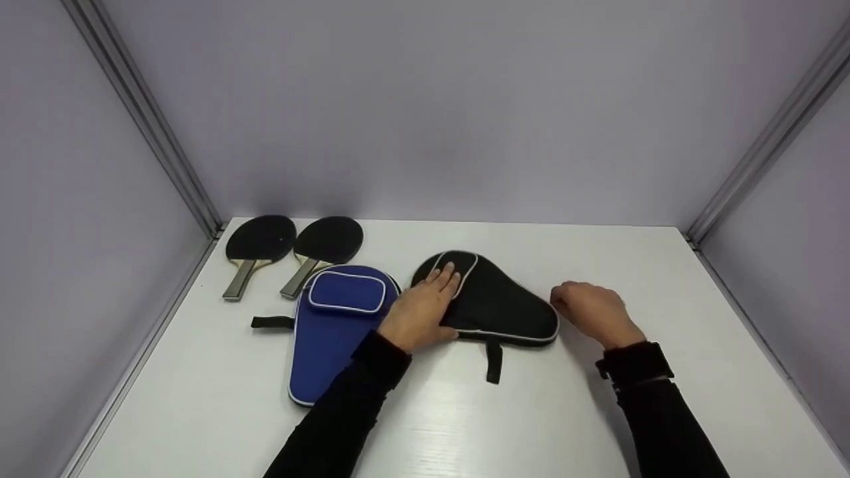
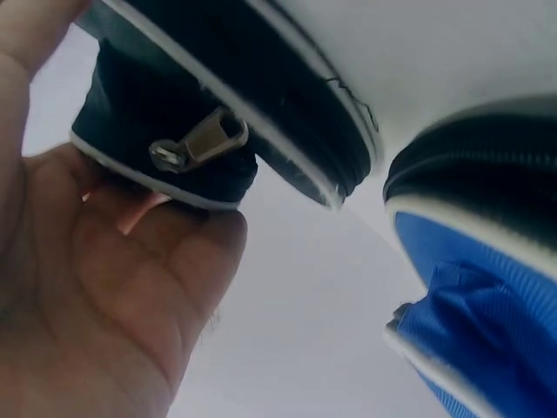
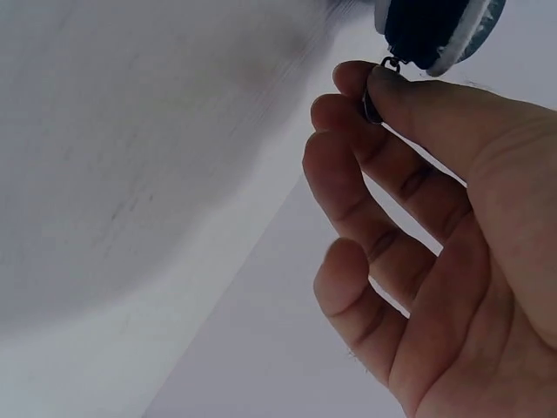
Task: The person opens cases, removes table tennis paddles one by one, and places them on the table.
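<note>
A black table tennis paddle case (image 1: 505, 299) with white piping lies on the table, its narrow end toward the right. My left hand (image 1: 422, 309) rests on its wide end with the fingers extended over the small pocket. In the left wrist view, a metal pocket zipper pull (image 2: 213, 138) hangs beside that hand. At the narrow end, my right hand (image 1: 594, 312) pinches the zipper pull (image 3: 371, 109) of the case between thumb and fingers. A blue paddle case (image 1: 332, 345) lies left of the black one, partly under my left forearm.
Two black paddles, a left paddle (image 1: 261, 239) and a right paddle (image 1: 330, 239), lie at the back left of the white table (image 1: 531, 425). The blue case's strap (image 1: 272, 322) points left. The black case's strap (image 1: 494, 362) points toward me. Grey walls enclose the table's back and sides.
</note>
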